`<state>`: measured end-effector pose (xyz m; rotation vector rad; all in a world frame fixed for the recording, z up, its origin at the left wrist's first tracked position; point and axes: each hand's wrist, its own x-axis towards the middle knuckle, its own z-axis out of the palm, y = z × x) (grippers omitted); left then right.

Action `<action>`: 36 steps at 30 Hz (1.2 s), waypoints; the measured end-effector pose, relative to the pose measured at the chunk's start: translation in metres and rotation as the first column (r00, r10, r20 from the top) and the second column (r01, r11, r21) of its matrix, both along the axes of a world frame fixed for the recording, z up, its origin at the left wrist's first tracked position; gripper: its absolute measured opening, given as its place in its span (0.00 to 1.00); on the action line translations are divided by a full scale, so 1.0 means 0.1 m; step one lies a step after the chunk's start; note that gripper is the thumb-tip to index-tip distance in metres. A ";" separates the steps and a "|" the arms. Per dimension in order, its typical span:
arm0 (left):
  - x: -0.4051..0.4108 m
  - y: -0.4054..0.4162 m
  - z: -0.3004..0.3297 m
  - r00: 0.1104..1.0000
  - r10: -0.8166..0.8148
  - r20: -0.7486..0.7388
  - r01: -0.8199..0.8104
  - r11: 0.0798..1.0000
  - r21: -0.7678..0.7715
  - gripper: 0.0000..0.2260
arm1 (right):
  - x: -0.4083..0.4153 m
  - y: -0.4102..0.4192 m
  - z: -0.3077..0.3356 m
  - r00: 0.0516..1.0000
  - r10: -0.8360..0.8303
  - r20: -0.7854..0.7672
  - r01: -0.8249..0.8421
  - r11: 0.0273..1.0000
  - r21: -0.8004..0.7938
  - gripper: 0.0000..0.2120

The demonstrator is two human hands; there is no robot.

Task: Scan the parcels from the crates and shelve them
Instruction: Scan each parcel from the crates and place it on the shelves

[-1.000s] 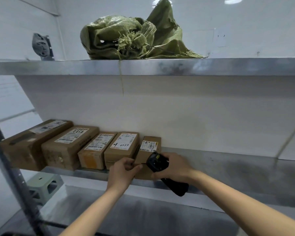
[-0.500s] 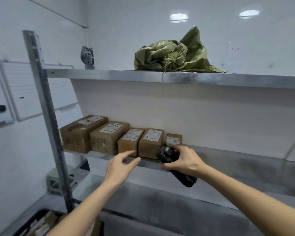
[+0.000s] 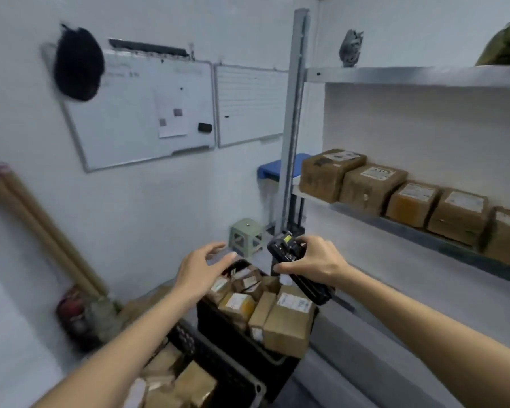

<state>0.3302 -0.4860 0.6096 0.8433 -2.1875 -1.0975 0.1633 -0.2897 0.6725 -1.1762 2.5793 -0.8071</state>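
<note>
My right hand (image 3: pixel 314 257) grips a black handheld scanner (image 3: pixel 299 269) in mid-air in front of the shelf. My left hand (image 3: pixel 202 267) hovers with loosely spread fingers and holds nothing, just above a black crate (image 3: pixel 233 334) packed with several cardboard parcels (image 3: pixel 287 322). A second black crate (image 3: pixel 218 369) with more parcels sits nearer to me at the bottom. On the metal shelf (image 3: pixel 401 228) at the right stands a row of several labelled cardboard parcels (image 3: pixel 371 185).
A steel shelf post (image 3: pixel 292 122) rises at centre. Two whiteboards (image 3: pixel 147 110) hang on the left wall. A small green stool (image 3: pixel 246 237) and a blue table (image 3: pixel 273 169) stand behind the post. Cardboard tubes (image 3: pixel 39 228) lean at left. A green sack (image 3: pixel 507 42) lies on the upper shelf.
The view swung left and down from the shelf to the crates. My left hand let go of the small parcel on the shelf and moved over the crate. My right hand kept the scanner.
</note>
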 end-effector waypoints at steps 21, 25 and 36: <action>2.27 -1.35 -3.33 0.764 0.539 0.356 -0.641 0.701 0.314 0.24 | 1.42 -2.74 -3.64 0.821 0.352 0.449 -0.496 0.830 0.256 0.23; 2.31 -1.46 -3.90 0.721 0.555 0.414 -0.688 0.641 0.340 0.22 | 1.54 -3.13 -4.27 0.753 0.348 0.558 -0.572 0.767 0.293 0.24; 2.15 -1.67 -4.47 0.716 0.463 0.523 -0.674 0.655 0.342 0.15 | 1.82 -3.56 -5.12 0.573 0.277 0.772 -0.676 0.692 0.253 0.20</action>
